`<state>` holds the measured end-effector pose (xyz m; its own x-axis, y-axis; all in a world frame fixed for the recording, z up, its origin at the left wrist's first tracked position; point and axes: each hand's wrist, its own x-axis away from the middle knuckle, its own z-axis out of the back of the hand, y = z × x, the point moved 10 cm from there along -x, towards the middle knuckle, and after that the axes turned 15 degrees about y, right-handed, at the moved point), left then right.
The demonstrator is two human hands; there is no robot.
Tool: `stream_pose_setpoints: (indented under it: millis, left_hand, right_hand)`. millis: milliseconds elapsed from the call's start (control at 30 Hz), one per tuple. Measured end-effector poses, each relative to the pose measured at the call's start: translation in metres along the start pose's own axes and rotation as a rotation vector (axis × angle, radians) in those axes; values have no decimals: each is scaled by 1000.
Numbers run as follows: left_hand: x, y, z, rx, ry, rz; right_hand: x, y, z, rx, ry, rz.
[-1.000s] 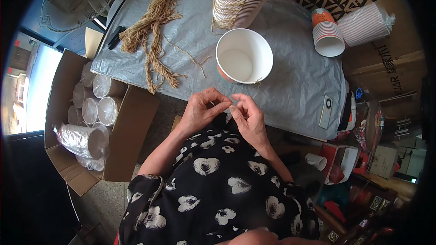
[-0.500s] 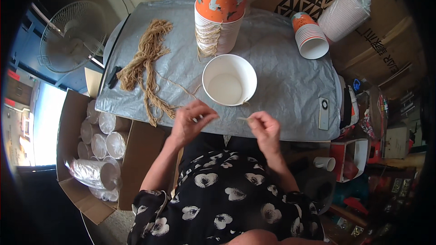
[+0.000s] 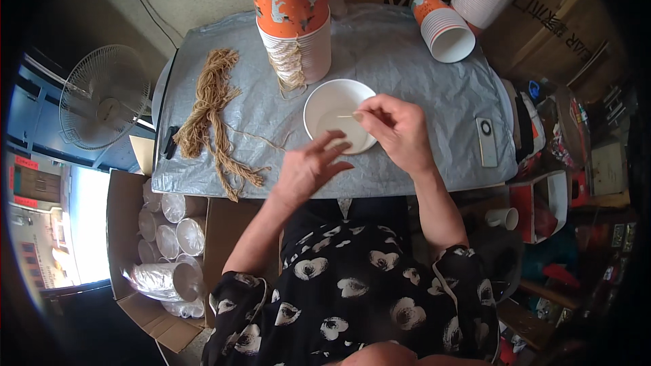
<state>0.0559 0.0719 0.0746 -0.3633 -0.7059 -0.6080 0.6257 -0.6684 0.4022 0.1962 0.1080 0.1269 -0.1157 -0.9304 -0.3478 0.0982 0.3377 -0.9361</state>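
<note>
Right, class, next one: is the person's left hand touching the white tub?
Cannot tell: in the head view, the left hand overlaps the near side of the white tub, seen from above, so neither contact nor gap shows plainly.

We see that the right hand (image 3: 400, 132) has risen from below the white tub (image 3: 321, 110) to over its right rim, near the frame's centre, with a thin pale piece (image 3: 346, 116) between its fingertips. The left hand (image 3: 308, 168), earlier pinching, now spreads its fingers before the tub. The tall stack (image 3: 293, 24) appears farther left in our frame.
</note>
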Motion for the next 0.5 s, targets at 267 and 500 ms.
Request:
stream_pose_setpoints:
  millis: [267,500]
  left_hand:
    - [-13,-79,8,-125,-103,-43]
    - [42,-55,29,-17,61,-22]
  right_hand:
    - [25,108,-51,-22,-296,-298]
    - [51,98,-59,135,-354,-243]
